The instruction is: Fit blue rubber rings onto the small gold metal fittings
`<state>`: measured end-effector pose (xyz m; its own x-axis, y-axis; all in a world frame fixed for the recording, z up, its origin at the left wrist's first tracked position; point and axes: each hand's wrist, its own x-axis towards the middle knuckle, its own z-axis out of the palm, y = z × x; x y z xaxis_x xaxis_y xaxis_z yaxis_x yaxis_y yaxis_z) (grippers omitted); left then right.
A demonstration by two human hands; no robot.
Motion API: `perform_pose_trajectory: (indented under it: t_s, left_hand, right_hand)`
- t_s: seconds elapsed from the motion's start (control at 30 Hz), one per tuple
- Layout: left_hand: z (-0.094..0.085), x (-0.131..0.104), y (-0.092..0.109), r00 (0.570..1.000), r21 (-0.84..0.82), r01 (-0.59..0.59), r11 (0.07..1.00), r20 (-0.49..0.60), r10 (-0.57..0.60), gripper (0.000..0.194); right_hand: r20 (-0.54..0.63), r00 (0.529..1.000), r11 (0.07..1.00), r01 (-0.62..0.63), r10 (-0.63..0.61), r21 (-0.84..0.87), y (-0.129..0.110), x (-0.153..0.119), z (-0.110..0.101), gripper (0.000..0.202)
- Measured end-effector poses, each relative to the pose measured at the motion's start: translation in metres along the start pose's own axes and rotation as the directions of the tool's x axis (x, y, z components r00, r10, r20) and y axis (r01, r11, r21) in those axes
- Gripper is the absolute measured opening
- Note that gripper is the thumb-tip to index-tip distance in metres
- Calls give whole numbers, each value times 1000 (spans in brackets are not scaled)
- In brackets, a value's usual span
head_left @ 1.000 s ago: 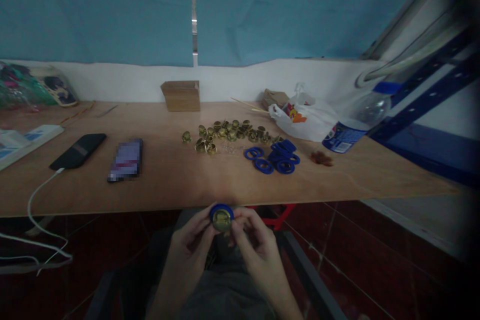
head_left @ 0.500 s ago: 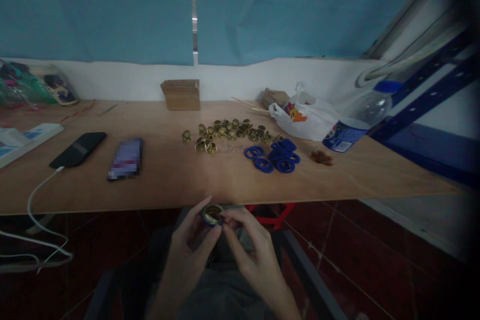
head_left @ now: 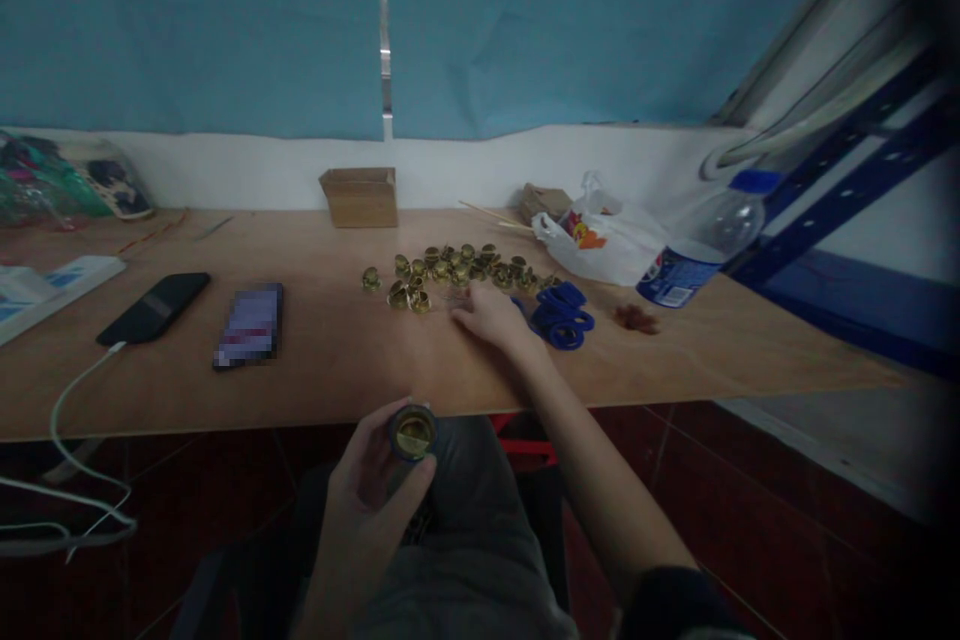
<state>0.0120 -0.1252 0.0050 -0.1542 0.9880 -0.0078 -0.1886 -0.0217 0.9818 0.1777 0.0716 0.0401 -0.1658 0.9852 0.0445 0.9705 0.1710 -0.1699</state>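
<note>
My left hand (head_left: 367, 490), just below the table's front edge, grips a round brass-coloured cap (head_left: 414, 435) with a dark blue ring around its rim. Its open side faces up towards me, held between thumb and fingers. My right hand (head_left: 491, 315) is stretched over the table, fingertips pinched down at some tiny thin pieces (head_left: 453, 297) that it partly covers. Whether anything is between those fingertips is hidden. Just behind the fingers lies a spread of several brass-coloured caps (head_left: 442, 265). A pile of blue rings (head_left: 562, 315) lies right of my right hand.
A cardboard box (head_left: 361, 200) stands at the wall. Towards the back right are a white plastic bag (head_left: 607, 245), a tilted bottle (head_left: 697, 250) and a small brown heap (head_left: 636, 318). Two phones (head_left: 155, 308) (head_left: 250, 325), a cable (head_left: 60, 400) and a power strip (head_left: 56, 290) lie left.
My right hand has left the cap and reached forward onto the table by the tiny pieces. My left hand keeps the cap, now slightly further left and turned more towards me.
</note>
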Motion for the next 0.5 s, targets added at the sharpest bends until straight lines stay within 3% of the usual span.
perform_pose_trajectory:
  t_s: [0.13, 0.5]
  left_hand:
    - [-1, 0, -2, 1000, -8, 17, 1000, 16, -17, 41]
    - [-2, 2, 0, 1000, -3, 20, 1000, 23, -20, 41]
  right_hand:
    - [33, 999, 999, 37, -37, -25, -3, 15, 2, 30]
    - [55, 993, 991, 105, -101, -77, -1, 15, 10, 25]
